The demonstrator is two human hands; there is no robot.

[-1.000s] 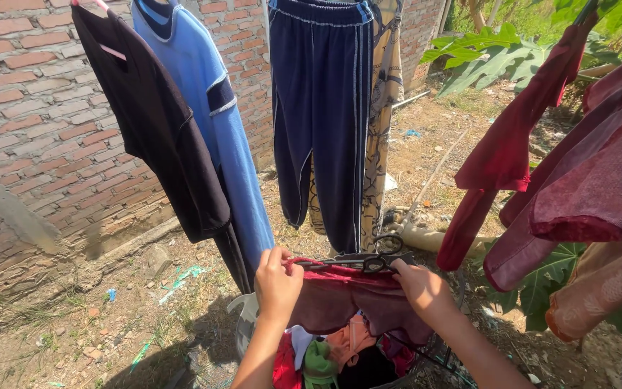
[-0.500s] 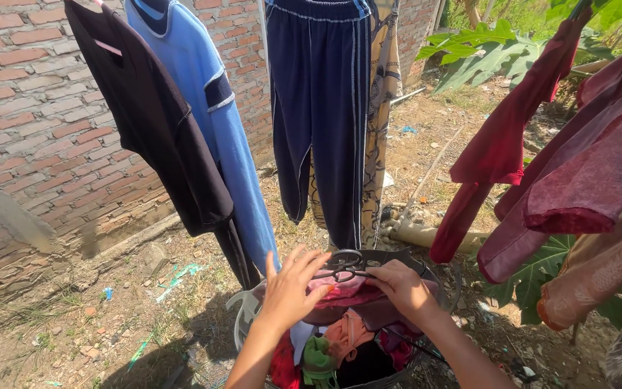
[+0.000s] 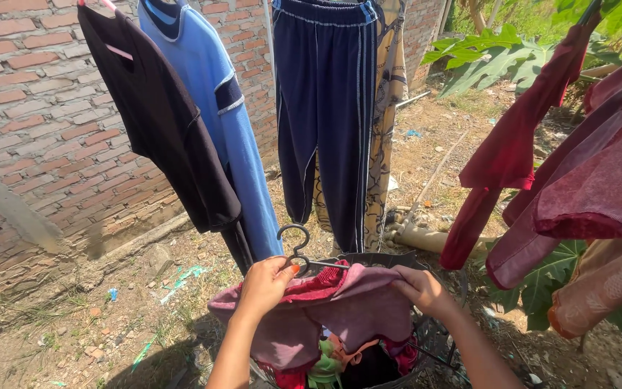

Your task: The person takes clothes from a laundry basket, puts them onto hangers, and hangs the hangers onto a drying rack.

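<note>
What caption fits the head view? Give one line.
Both hands, left hand and right hand, hold a pink garment on a black hanger.

hard, bright sunlight from high up, with crisp dark shadows on the dirt ground (image 3: 73, 338) and a diagonal shadow band across the brick wall (image 3: 30, 166). the leaves (image 3: 498, 65) at upper right glare almost white. focus is sharp throughout, without motion blur. straight lines bow slightly toward the frame edges from the wide lens.
</note>
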